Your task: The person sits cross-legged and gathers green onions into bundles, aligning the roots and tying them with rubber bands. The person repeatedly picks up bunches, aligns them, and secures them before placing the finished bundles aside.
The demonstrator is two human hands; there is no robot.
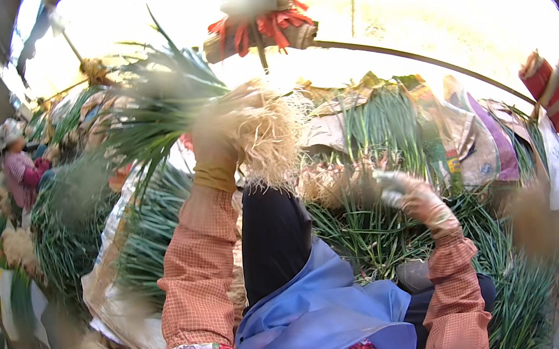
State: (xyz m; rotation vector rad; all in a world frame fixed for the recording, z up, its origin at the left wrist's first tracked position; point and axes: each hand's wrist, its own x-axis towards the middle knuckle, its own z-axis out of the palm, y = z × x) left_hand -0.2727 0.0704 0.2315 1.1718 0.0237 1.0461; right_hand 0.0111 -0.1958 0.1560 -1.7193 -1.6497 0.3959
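My left hand [214,135], in a yellowish glove, is raised in front of me and closed around a bunch of scallions. Green leaves [162,111] fan out to the left of it, and a thick mass of pale roots [272,131] hangs on its right. My right hand [415,198], also gloved and with whitish fingers, is stretched over a heap of loose scallions [369,237]. Motion blur hides whether its fingers hold anything. Just beyond it lie scallions with reddish bulbs and pale roots [336,178].
Sacks [472,152] stand with upright scallions [383,125] at the back right. A sack sheet with scallions [158,252] lies to my left. A person [19,164] sits far left by a large green heap [74,233]. A pole [422,59] carries a bundle with red strips [260,32].
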